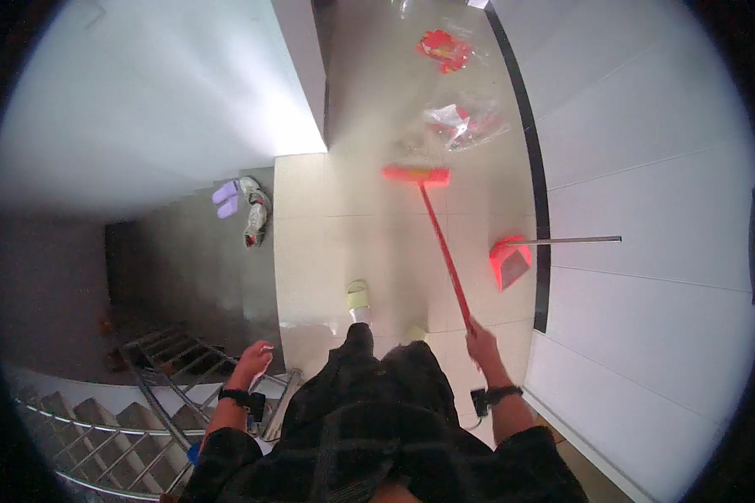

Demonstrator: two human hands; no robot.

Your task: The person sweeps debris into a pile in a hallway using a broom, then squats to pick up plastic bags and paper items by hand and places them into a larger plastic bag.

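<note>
My right hand (481, 342) is wrapped round the upper end of a broom's red handle. The broom (445, 239) slants away from me to its wide red head (417, 175), which rests on the tiled floor. Just beyond the head lies a crumpled clear plastic bag (466, 126) with red and white on it. Farther off is a second clear bag with something red and yellow (445, 51). To the left, my left hand (254, 362) hangs near the metal railing, its fingers loosely bent and apart, with nothing visible in it.
A red dustpan (510, 263) with a metal handle stands by the right wall (646, 210). Left, a dark lower floor holds purple slippers (226, 199) and worn shoes (255, 214). A metal railing (155, 390) borders stairs (109, 427) at lower left. A wall corner (310, 101) juts in ahead.
</note>
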